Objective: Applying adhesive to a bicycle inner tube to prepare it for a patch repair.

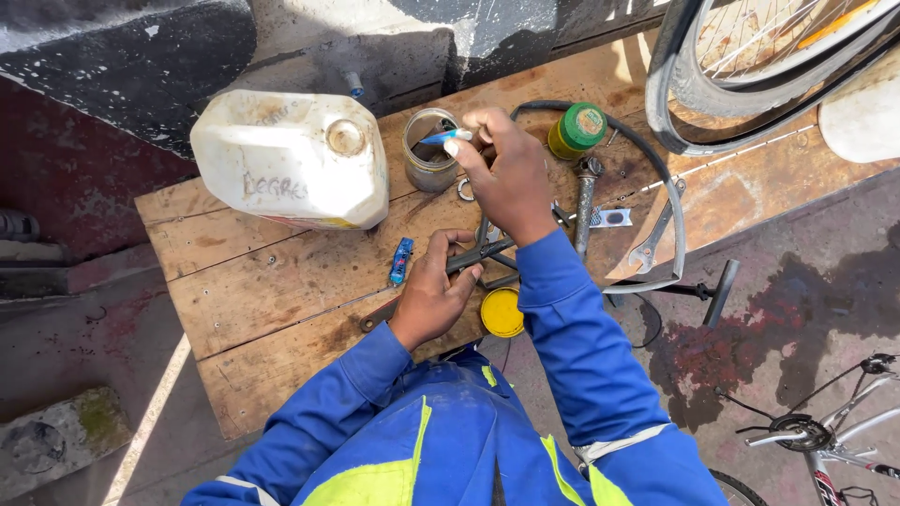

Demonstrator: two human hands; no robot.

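We note the right hand (506, 173) pinching a small blue brush (442, 137) at the mouth of an open jar (427, 155) on the wooden table (253, 300). The left hand (433, 295) is closed round a dark metal tool (478, 255). We judge loading the brush is in hand; applying it calls for a steady carry to the tool.

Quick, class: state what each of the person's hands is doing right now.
Left hand: closed on a dark metal tool.
Right hand: closed, pinching a small blue brush over the glass jar.
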